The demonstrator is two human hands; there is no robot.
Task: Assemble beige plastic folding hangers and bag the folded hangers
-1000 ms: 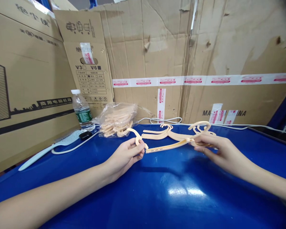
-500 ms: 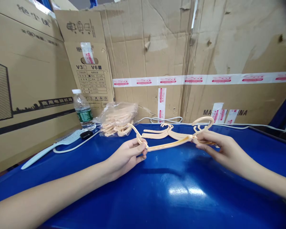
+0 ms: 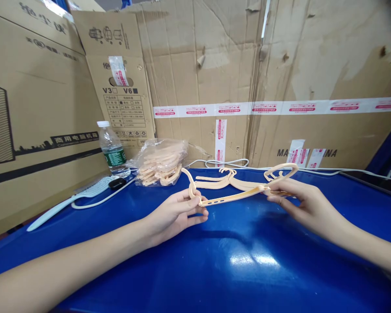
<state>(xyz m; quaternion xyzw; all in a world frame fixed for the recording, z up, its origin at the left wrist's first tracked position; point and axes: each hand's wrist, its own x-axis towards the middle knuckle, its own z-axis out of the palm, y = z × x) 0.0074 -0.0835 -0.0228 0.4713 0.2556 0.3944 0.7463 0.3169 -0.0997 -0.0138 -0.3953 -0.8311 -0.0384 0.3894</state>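
Observation:
A peach plastic clothes hanger is held between both hands, above the blue table. My left hand pinches the left end of its slotted arm, where a curved piece stands up from the fingers. The middle joint, below the large hook, is gripped by the thumb and fingers of my right hand. My right fingers hide part of the hanger beyond the joint. Several similar hangers lie behind it on the table, with small hooks pointing up.
A clear plastic bag of peach hanger parts lies at the back, beside a water bottle. A pale blue hairbrush and a small black object are to the left. Cardboard walls the back; a white cable runs along it.
The hanger's hook has tilted lower and to the right. The curved piece at my left hand has swung slightly right, and the slots in the arm now show.

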